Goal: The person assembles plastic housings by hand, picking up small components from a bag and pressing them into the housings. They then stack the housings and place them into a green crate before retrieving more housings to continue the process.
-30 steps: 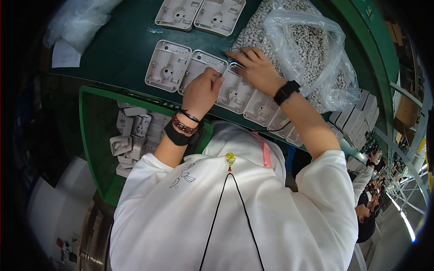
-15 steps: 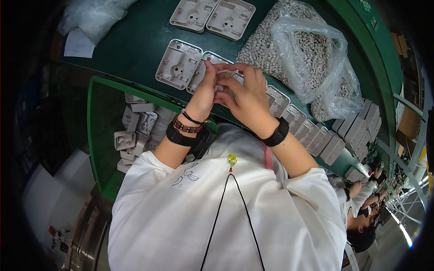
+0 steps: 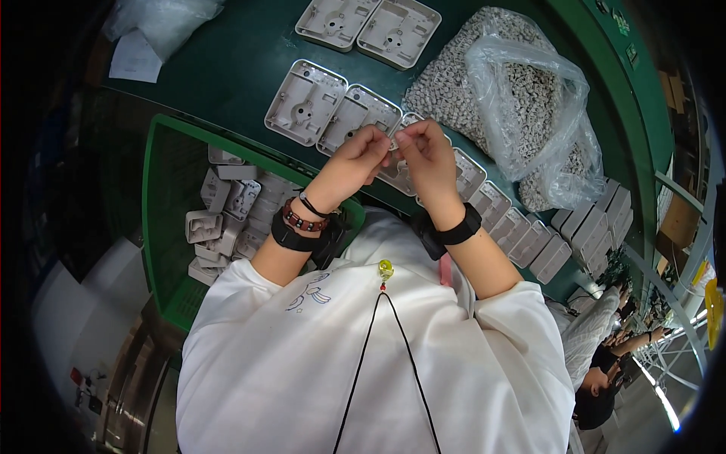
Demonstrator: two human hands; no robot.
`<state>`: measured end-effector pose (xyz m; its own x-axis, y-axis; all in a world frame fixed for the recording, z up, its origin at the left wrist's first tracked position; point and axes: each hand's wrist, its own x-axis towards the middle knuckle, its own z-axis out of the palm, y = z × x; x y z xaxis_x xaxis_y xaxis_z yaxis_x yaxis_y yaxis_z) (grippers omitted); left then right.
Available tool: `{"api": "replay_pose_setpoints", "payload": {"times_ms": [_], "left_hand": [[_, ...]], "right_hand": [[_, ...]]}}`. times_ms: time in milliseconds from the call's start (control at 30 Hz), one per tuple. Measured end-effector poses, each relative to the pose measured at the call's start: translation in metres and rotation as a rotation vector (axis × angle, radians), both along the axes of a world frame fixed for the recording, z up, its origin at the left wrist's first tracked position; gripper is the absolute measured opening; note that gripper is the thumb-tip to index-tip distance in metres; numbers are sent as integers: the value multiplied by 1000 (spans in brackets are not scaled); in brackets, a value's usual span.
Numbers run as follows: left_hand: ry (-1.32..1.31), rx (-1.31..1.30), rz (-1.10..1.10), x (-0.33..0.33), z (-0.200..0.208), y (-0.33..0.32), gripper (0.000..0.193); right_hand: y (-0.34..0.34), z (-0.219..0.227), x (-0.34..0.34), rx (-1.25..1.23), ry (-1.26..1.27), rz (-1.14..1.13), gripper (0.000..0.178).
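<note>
My left hand and my right hand meet at the fingertips above the near edge of the green workbench. Both are closed in a pinch, and whatever lies between the fingertips is too small to make out. Just beyond them, two open light-grey plastic housings stand side by side, the left housing in full view and the right housing partly behind my left fingers. More housings are partly hidden beneath my right hand.
Two grey housings lie farther back. A clear plastic bag of small grey parts spreads at the right. A row of housings curves rightward to stacked ones. A green crate of housings stands at left. Another person sits at far right.
My hands have drawn nearer my body, and my right fingers have gone from spread to pinched against the left ones. The view has shifted slightly, showing more of the second housing.
</note>
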<state>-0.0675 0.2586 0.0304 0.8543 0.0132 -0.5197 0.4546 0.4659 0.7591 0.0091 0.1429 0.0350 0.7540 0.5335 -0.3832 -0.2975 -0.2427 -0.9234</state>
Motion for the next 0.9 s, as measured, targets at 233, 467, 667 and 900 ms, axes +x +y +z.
{"api": "replay_pose_setpoints", "payload": {"times_ms": [233, 467, 667, 900], "left_hand": [[100, -176, 33, -1, -12, 24, 23], [101, 1279, -109, 8, -36, 60, 22], [116, 1445, -320, 8, -49, 70, 23], [-15, 1305, 19, 4, -48, 74, 29]], "right_hand": [[6, 0, 16, 4, -479, 366, 7], [49, -41, 78, -114, -1192, 722, 7], [80, -65, 84, -171, -1401, 962, 5], [71, -64, 76, -218, -1466, 964, 10]]}}
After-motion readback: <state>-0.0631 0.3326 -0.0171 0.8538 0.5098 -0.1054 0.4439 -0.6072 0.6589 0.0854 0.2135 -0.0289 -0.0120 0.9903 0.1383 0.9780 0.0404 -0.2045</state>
